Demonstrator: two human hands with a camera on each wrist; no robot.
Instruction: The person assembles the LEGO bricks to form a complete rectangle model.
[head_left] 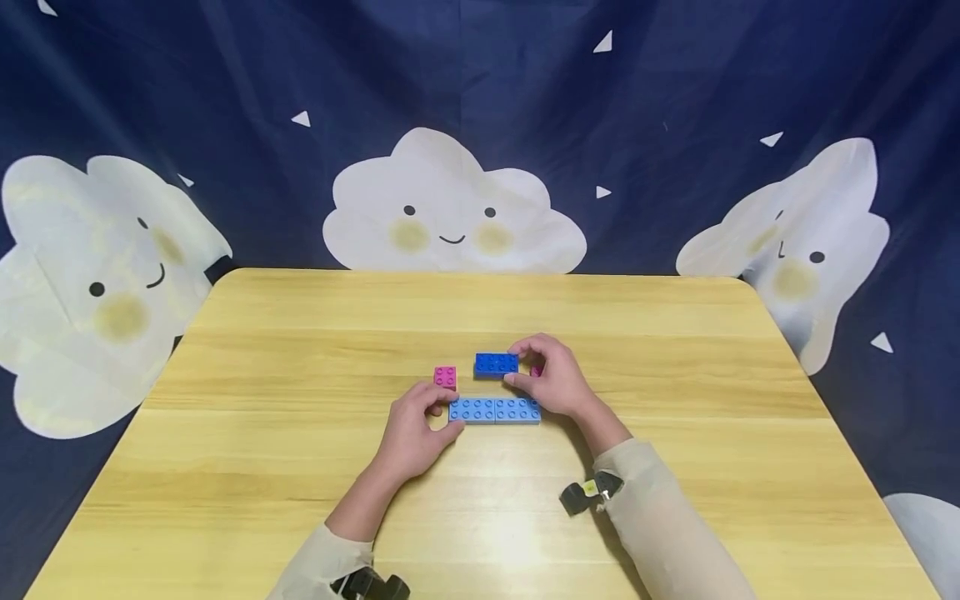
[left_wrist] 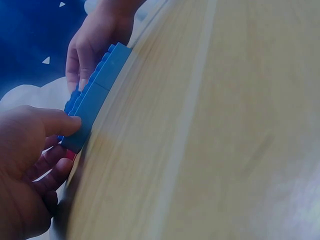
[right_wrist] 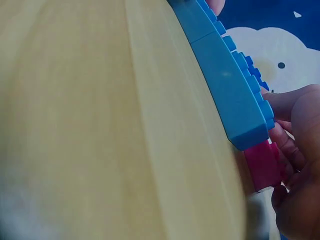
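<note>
- The light-blue row (head_left: 478, 414), two bricks end to end, lies on the table (head_left: 315, 367).
- The left hand (head_left: 415, 431) pinches its left end.
- The right hand (head_left: 559, 377) pinches the dark-blue brick (head_left: 495, 367), behind the row.
- Left pink brick (head_left: 445, 377) and right pink brick (head_left: 536, 371) stand behind the row's ends.

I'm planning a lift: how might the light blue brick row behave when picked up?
The light blue brick row may part at its seam if raised by one end. It looks like moulded plastic, so probably stiff and light. Its flat sides make rolling unlikely.
</note>
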